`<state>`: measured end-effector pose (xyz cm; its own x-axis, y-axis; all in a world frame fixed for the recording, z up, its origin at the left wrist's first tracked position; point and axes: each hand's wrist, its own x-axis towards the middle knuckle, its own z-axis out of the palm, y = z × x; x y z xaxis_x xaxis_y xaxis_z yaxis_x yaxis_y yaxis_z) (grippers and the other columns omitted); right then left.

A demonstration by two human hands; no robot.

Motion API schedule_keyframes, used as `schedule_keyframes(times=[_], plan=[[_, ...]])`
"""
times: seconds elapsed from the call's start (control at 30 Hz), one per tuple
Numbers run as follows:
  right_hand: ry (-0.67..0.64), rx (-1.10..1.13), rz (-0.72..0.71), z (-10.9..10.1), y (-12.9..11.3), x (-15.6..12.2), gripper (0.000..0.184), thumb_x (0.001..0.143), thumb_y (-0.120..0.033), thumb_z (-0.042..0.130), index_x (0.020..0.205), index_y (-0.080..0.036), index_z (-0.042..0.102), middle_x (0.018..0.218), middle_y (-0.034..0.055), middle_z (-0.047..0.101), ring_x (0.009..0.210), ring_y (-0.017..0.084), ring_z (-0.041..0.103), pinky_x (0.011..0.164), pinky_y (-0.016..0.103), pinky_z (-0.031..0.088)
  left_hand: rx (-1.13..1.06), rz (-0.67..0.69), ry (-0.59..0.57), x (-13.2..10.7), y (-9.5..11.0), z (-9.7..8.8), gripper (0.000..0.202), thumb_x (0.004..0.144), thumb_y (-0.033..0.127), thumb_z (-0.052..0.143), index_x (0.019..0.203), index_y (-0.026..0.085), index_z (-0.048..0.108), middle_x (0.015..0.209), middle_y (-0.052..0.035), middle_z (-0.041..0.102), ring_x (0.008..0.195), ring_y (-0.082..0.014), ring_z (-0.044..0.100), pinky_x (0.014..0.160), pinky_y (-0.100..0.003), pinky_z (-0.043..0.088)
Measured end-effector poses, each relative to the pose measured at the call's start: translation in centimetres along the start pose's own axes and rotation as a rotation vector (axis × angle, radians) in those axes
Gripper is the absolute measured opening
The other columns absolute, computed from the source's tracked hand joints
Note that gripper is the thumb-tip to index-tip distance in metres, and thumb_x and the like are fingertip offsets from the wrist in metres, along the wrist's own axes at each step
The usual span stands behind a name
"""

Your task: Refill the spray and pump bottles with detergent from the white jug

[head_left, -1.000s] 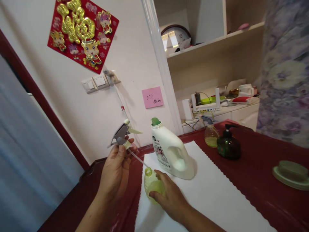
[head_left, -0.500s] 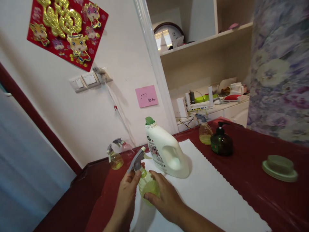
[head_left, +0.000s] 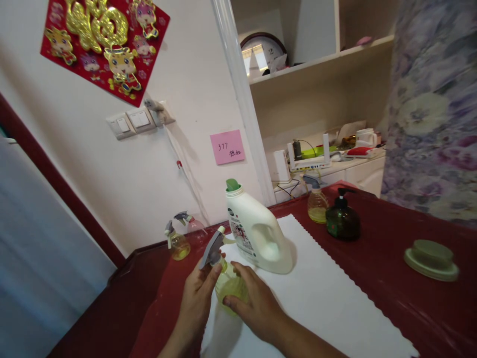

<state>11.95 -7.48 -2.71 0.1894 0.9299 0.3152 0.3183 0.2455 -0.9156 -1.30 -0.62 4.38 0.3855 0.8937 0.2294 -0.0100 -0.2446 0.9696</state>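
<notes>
A clear spray bottle (head_left: pixel 231 287) with yellow liquid and a grey trigger head is between my hands, over a white sheet (head_left: pixel 320 303). My left hand (head_left: pixel 199 293) is closed around the bottle's neck, just under the spray head. Around the body of the same bottle curls my right hand (head_left: pixel 257 306), thumb in front and fingers on the far side. Directly behind stands a large pale green detergent jug (head_left: pixel 257 231) with its mouth uncapped and a green spout showing. Its round green cap (head_left: pixel 431 259) lies apart on the right.
Two more spray bottles, one yellow (head_left: pixel 181 247) and one pink (head_left: pixel 196 228), stand by the wall at left. Right of the jug are another spray bottle (head_left: pixel 317 206) and a dark green pump bottle (head_left: pixel 343 219). The red-covered table (head_left: pixel 380 238) ends at a shelf unit.
Both hands keep their hold on the spray bottle, which has shifted very slightly to the right. The camera view has moved a little; other things stay in place.
</notes>
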Motion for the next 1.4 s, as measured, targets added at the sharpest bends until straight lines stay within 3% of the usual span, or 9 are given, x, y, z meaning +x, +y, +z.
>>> schedule_keyframes(times=[0.23,0.43,0.97,1.07,1.13,1.23,1.3,1.37,1.4], plan=[[0.010,0.003,-0.003,-0.1,-0.1,0.2,0.070,0.081,-0.032,0.070,0.147,-0.021,0.048,0.145,0.0123,0.057,0.135,0.029,0.052,0.115,0.046,0.038,0.087,0.060,-0.074,0.3,0.2,-0.6,0.049,0.087,0.051,0.072,0.128,0.025,0.070,0.124,-0.0080,0.076,0.114,-0.0292,0.069,0.103,-0.039,0.052],[0.003,0.009,0.005,-0.3,-0.3,0.2,0.071,0.080,-0.031,0.071,0.146,-0.020,0.048,0.144,0.0129,0.057,0.135,0.029,0.052,0.115,0.046,0.038,0.057,0.043,-0.056,0.4,0.4,0.0,0.050,0.083,0.052,0.075,0.123,0.023,0.073,0.120,-0.0094,0.077,0.113,-0.0314,0.070,0.103,-0.041,0.053],[0.017,-0.012,-0.052,0.2,0.4,0.0,0.071,0.081,-0.033,0.072,0.146,-0.019,0.049,0.143,0.0134,0.059,0.133,0.029,0.054,0.113,0.047,0.041,0.064,0.065,-0.044,-0.1,-1.9,-0.4,0.050,0.088,0.053,0.071,0.125,0.020,0.071,0.123,-0.0118,0.076,0.115,-0.0318,0.069,0.105,-0.043,0.051],[0.098,-0.049,-0.077,0.0,0.3,-0.1,0.073,0.085,-0.037,0.069,0.149,-0.015,0.044,0.151,0.0172,0.050,0.141,0.031,0.045,0.118,0.051,0.035,0.099,0.089,-0.026,0.2,-2.3,-0.5,0.049,0.087,0.054,0.070,0.123,0.020,0.071,0.125,-0.0125,0.075,0.118,-0.0335,0.067,0.107,-0.045,0.048],[0.229,-0.090,-0.137,-0.8,-0.7,0.2,0.065,0.092,-0.040,0.061,0.148,-0.014,0.042,0.152,0.0177,0.046,0.144,0.030,0.039,0.120,0.051,0.029,0.117,0.104,-0.022,0.3,-2.3,-0.6,0.047,0.086,0.055,0.071,0.119,0.021,0.074,0.124,-0.0125,0.075,0.119,-0.0346,0.067,0.107,-0.046,0.047],[0.390,-0.286,-0.413,-3.0,-4.1,1.4,0.043,0.098,-0.032,0.053,0.140,-0.022,0.050,0.141,0.0120,0.056,0.135,0.025,0.045,0.115,0.047,0.033,0.135,0.118,-0.044,0.5,-2.2,-0.7,0.044,0.086,0.054,0.070,0.116,0.021,0.075,0.124,-0.0124,0.076,0.119,-0.0351,0.066,0.107,-0.045,0.047],[0.269,-0.538,-0.587,-4.6,-7.0,2.8,0.046,0.095,-0.021,0.055,0.141,-0.026,0.050,0.145,0.0087,0.055,0.137,0.027,0.042,0.114,0.049,0.031,0.144,0.129,-0.054,0.5,-2.0,-0.7,0.046,0.086,0.054,0.070,0.118,0.020,0.074,0.123,-0.0126,0.075,0.120,-0.0351,0.065,0.106,-0.044,0.046],[0.045,-0.787,-0.609,-5.8,-9.4,4.4,0.051,0.095,-0.016,0.055,0.144,-0.028,0.050,0.152,0.0073,0.051,0.143,0.030,0.036,0.117,0.056,0.023,0.153,0.135,-0.049,0.4,-1.9,-0.7,0.049,0.085,0.055,0.069,0.118,0.019,0.073,0.121,-0.0129,0.076,0.119,-0.0358,0.065,0.104,-0.044,0.047],[-0.052,-0.874,-0.604,-6.2,-10.1,5.2,0.048,0.096,-0.016,0.054,0.141,-0.029,0.054,0.146,0.0076,0.057,0.137,0.030,0.043,0.116,0.057,0.022,0.160,0.133,-0.044,0.4,-1.8,-0.7,0.049,0.085,0.055,0.070,0.116,0.018,0.074,0.119,-0.0131,0.076,0.118,-0.0362,0.065,0.103,-0.045,0.047]])
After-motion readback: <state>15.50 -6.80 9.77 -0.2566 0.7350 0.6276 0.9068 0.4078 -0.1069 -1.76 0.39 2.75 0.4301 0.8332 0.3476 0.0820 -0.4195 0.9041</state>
